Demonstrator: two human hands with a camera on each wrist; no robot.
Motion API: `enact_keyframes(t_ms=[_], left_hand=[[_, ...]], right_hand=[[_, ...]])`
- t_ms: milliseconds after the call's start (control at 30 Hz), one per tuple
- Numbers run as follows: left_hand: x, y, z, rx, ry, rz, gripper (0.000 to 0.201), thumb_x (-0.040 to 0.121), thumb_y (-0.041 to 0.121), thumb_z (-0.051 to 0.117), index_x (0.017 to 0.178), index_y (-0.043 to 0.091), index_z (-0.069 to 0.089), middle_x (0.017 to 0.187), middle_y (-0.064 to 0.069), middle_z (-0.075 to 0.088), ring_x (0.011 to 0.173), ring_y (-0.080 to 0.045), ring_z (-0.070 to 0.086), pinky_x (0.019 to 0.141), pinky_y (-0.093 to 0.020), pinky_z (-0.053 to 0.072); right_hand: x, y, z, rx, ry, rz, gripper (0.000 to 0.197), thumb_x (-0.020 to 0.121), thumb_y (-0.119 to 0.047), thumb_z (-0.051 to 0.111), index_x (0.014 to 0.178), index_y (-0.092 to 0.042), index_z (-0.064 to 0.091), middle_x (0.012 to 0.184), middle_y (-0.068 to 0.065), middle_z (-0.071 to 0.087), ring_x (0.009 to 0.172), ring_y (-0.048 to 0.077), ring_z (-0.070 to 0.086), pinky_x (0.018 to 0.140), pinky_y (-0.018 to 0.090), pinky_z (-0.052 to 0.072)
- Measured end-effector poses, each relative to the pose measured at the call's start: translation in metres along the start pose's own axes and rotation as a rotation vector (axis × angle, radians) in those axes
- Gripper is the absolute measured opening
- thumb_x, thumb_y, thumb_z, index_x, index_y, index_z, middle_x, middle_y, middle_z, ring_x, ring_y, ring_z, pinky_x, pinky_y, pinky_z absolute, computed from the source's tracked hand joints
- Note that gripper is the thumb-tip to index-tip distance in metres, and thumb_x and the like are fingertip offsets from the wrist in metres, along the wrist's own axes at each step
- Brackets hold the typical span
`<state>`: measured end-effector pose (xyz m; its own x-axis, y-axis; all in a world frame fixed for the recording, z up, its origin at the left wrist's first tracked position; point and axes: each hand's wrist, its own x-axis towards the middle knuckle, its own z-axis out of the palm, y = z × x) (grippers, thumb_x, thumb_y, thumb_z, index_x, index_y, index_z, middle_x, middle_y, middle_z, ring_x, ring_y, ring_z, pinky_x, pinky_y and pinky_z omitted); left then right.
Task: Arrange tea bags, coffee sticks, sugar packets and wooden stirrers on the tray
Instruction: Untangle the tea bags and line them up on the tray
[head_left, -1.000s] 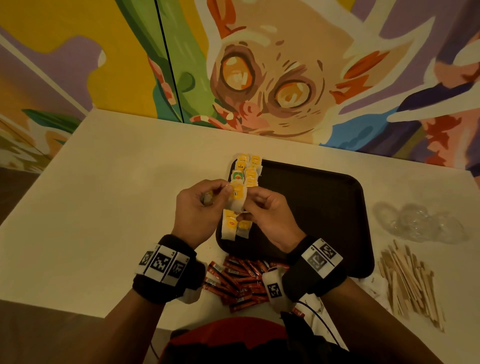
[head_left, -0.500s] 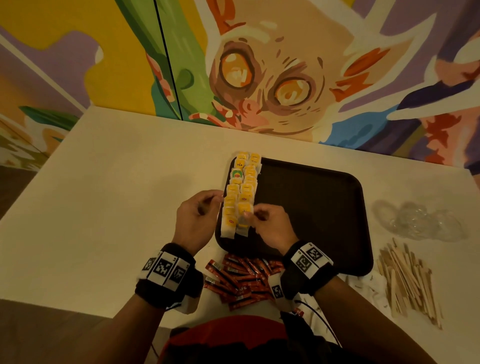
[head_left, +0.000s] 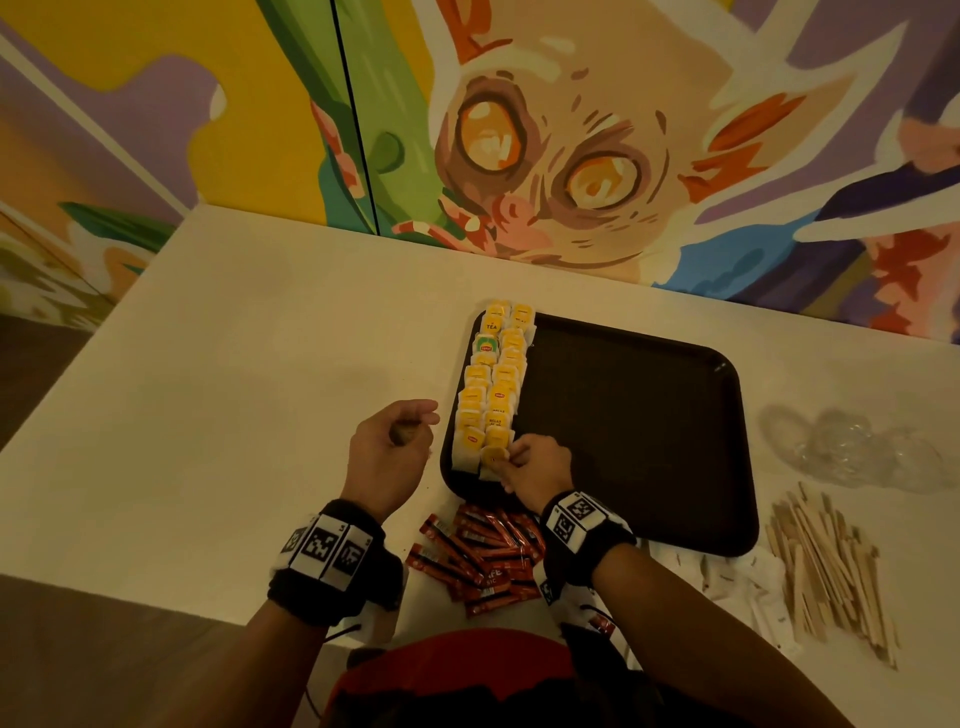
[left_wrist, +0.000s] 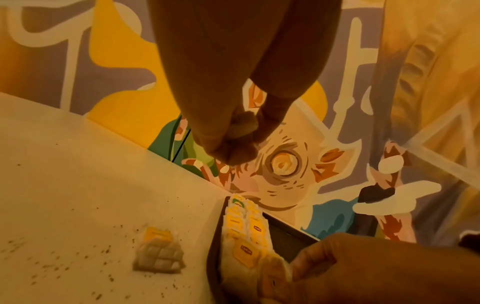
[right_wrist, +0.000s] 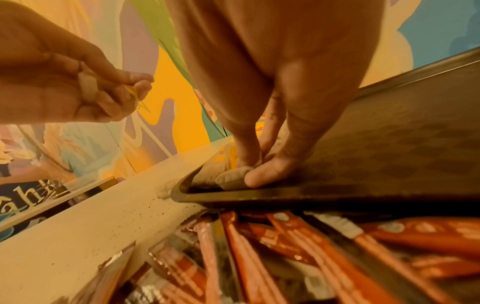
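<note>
A dark tray (head_left: 634, 441) lies on the white table. Tea bags with yellow tags (head_left: 493, 384) form two overlapping columns along its left edge. My right hand (head_left: 506, 457) pinches the nearest tea bag (right_wrist: 231, 179) of the right column, low at the tray's near left corner. My left hand (head_left: 415, 426) hovers left of the tray, fingers curled around another tea bag (left_wrist: 244, 127). One more tea bag (left_wrist: 158, 253) lies on the table beside the tray, among loose tea grains. Red coffee sticks (head_left: 478, 556) lie piled by the tray's near edge.
Wooden stirrers (head_left: 826, 566) lie heaped at the right, with white sugar packets (head_left: 737, 577) beside them. Crumpled clear plastic (head_left: 852, 447) sits right of the tray. A painted wall (head_left: 519, 130) stands behind the table.
Both hands came down from holding tea bags above the tray. My right hand set one at the near end of the right column; my left hand drew away to the left.
</note>
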<state>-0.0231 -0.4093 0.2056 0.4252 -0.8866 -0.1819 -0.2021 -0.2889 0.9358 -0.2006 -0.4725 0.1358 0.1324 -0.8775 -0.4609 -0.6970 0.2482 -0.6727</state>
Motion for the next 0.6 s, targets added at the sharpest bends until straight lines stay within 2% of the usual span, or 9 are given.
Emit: enact_keyframes(t_ms=[33,100,167,233,300,400,467,533,600], left_hand=[[0.000,0.000,0.000,-0.006,-0.009,-0.001,0.029,0.088,-0.004,0.057,0.106,0.015,0.069,0.095,0.004,0.071,0.061,0.004,0.056,0.061,-0.009,0.047],[-0.001,-0.001,-0.002,-0.025,-0.033,0.014,0.033,0.087,-0.007,0.058,0.108,0.016,0.067,0.097,0.004,0.070,0.067,0.001,0.060,0.065,-0.012,0.051],[-0.003,-0.001,-0.003,-0.056,-0.069,0.041,0.041,0.084,-0.011,0.060,0.111,0.020,0.064,0.099,0.004,0.069,0.078,-0.009,0.066,0.073,-0.023,0.057],[-0.003,-0.001,-0.003,-0.061,-0.105,0.081,0.048,0.082,-0.010,0.064,0.115,0.024,0.062,0.102,0.004,0.069,0.084,-0.021,0.068,0.077,-0.038,0.059],[-0.004,0.001,-0.004,-0.095,-0.136,0.122,0.051,0.081,-0.008,0.067,0.119,0.025,0.059,0.104,0.004,0.068,0.084,-0.026,0.067,0.077,-0.045,0.058],[-0.006,0.005,-0.005,-0.148,-0.178,0.172,0.058,0.081,-0.005,0.070,0.128,0.023,0.051,0.109,0.003,0.064,0.086,-0.018,0.067,0.077,-0.041,0.059],[-0.007,0.008,-0.006,-0.144,-0.211,0.206,0.063,0.081,-0.004,0.071,0.133,0.021,0.045,0.112,0.004,0.061,0.074,-0.013,0.064,0.071,-0.032,0.057],[-0.007,0.011,-0.006,-0.128,-0.238,0.237,0.068,0.081,-0.004,0.071,0.137,0.020,0.040,0.115,0.010,0.058,0.067,-0.020,0.061,0.067,-0.029,0.054],[-0.008,0.014,-0.005,-0.108,-0.270,0.256,0.072,0.082,-0.005,0.070,0.140,0.020,0.036,0.116,0.016,0.056,0.072,-0.025,0.064,0.069,-0.031,0.054]], right_hand=[[0.001,0.000,0.001,-0.005,0.020,0.010,0.021,0.082,-0.026,0.079,0.076,-0.022,0.059,0.084,0.009,0.071,0.074,0.024,0.071,0.070,0.033,0.061],[0.003,0.000,0.002,0.012,0.027,0.038,0.020,0.084,-0.021,0.077,0.080,-0.019,0.058,0.089,0.012,0.071,0.067,0.021,0.072,0.058,0.023,0.058],[0.006,0.002,0.004,0.036,0.016,0.076,0.019,0.085,-0.020,0.076,0.082,-0.018,0.057,0.096,0.015,0.068,0.061,0.019,0.071,0.046,0.017,0.051],[0.009,0.005,0.006,0.022,0.012,0.099,0.020,0.084,-0.024,0.076,0.082,-0.021,0.057,0.100,0.016,0.066,0.063,0.020,0.071,0.048,0.020,0.054],[0.008,0.005,0.006,-0.028,0.033,0.099,0.024,0.081,-0.033,0.078,0.087,-0.022,0.056,0.099,0.012,0.065,0.072,0.021,0.069,0.058,0.027,0.057],[-0.002,-0.007,-0.005,0.015,0.104,0.042,0.024,0.086,-0.032,0.073,0.099,-0.018,0.058,0.094,0.003,0.063,0.075,0.010,0.062,0.058,0.017,0.048],[-0.015,-0.023,-0.015,0.135,0.091,-0.062,0.020,0.091,-0.034,0.067,0.100,-0.018,0.061,0.095,-0.003,0.065,0.080,0.005,0.061,0.063,0.015,0.048],[-0.028,-0.041,-0.023,0.263,-0.001,-0.176,0.024,0.092,-0.041,0.064,0.100,-0.019,0.067,0.098,-0.004,0.069,0.083,0.006,0.064,0.074,0.024,0.055],[-0.041,-0.058,-0.029,0.379,-0.126,-0.219,0.028,0.092,-0.042,0.063,0.100,-0.017,0.070,0.097,0.001,0.070,0.070,0.008,0.064,0.069,0.028,0.057]])
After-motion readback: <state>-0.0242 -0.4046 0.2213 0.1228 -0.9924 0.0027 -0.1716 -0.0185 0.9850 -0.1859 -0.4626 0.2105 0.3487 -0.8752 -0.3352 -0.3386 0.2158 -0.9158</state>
